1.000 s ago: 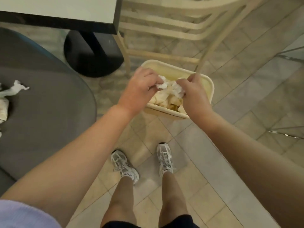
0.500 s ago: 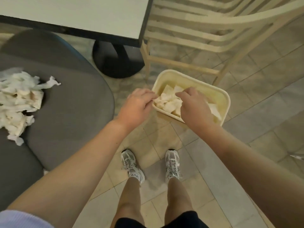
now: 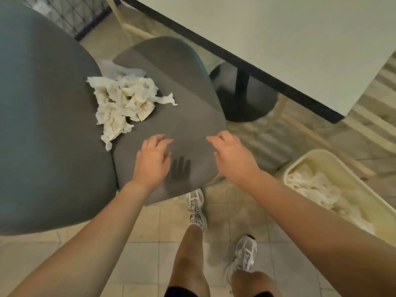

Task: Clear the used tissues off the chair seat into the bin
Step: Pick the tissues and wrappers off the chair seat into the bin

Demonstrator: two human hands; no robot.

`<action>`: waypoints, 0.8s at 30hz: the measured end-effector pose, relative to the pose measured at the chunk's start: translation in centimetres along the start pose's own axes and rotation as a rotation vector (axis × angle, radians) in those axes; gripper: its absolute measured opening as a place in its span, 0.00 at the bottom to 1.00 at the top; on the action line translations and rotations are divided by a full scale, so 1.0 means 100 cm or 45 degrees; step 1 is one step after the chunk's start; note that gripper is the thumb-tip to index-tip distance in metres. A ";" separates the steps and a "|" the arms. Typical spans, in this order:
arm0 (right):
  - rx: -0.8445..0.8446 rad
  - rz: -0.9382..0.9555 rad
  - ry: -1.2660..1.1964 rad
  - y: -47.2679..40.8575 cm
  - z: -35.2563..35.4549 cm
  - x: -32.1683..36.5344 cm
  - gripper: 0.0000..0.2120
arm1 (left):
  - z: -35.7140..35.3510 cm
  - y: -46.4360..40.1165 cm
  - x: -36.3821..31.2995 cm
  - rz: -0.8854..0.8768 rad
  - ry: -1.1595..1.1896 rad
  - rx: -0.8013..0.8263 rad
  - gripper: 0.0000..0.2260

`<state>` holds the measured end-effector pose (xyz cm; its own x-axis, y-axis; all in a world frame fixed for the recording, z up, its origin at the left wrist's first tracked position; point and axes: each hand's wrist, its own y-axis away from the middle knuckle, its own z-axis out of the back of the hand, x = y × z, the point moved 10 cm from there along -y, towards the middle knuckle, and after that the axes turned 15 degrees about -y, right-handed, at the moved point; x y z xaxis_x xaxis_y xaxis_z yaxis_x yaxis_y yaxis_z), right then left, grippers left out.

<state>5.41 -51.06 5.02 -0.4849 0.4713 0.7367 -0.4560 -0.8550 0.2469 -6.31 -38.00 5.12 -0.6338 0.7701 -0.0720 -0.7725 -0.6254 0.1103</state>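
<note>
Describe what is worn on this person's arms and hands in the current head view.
Nothing shows on the left hand or the right hand: no gloves, rings, watch or bracelets. Both forearms are bare right to the frame's edge, with no sleeve in view. Motion blur could hide something small.

bin (image 3: pixel 300 166) cut by right edge, hands motion-blurred

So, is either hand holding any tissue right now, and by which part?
Nothing is held. The left hand and right hand are both open and empty above the chair seat; the tissue pile lies untouched ahead of them.
</note>
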 end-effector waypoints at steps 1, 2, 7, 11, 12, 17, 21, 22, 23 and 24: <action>0.027 0.023 0.017 -0.014 -0.008 0.009 0.24 | -0.002 -0.004 0.018 0.049 -0.015 0.010 0.17; 0.054 0.046 0.035 -0.029 -0.017 0.019 0.24 | -0.005 -0.008 0.036 0.098 -0.023 0.020 0.18; 0.159 0.052 0.059 -0.095 -0.057 0.051 0.24 | -0.024 -0.032 0.105 0.230 0.018 0.058 0.19; 0.197 0.040 0.074 -0.142 -0.075 0.066 0.24 | -0.031 -0.065 0.134 0.238 0.033 0.049 0.20; 0.201 0.038 0.083 -0.156 -0.079 0.069 0.24 | -0.032 -0.077 0.141 0.238 0.041 0.040 0.20; 0.133 0.048 0.101 -0.222 -0.086 0.081 0.27 | -0.041 -0.133 0.162 0.233 0.073 0.047 0.23; 0.146 0.127 0.174 -0.273 -0.101 0.093 0.28 | -0.060 -0.166 0.168 0.259 0.100 0.083 0.29; 0.174 0.133 0.174 -0.282 -0.107 0.093 0.27 | -0.065 -0.171 0.166 0.259 0.125 0.099 0.31; 0.210 0.138 0.157 -0.290 -0.114 0.093 0.25 | -0.072 -0.177 0.165 0.255 0.154 0.113 0.33; 0.243 0.127 0.114 -0.297 -0.119 0.091 0.23 | -0.080 -0.183 0.164 0.251 0.188 0.132 0.35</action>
<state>5.65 -18.77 -3.13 -0.5888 0.3925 0.7066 -0.2572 -0.9197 0.2966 -2.86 -14.95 -6.00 -0.7763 0.6035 -0.1819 -0.6303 -0.7393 0.2372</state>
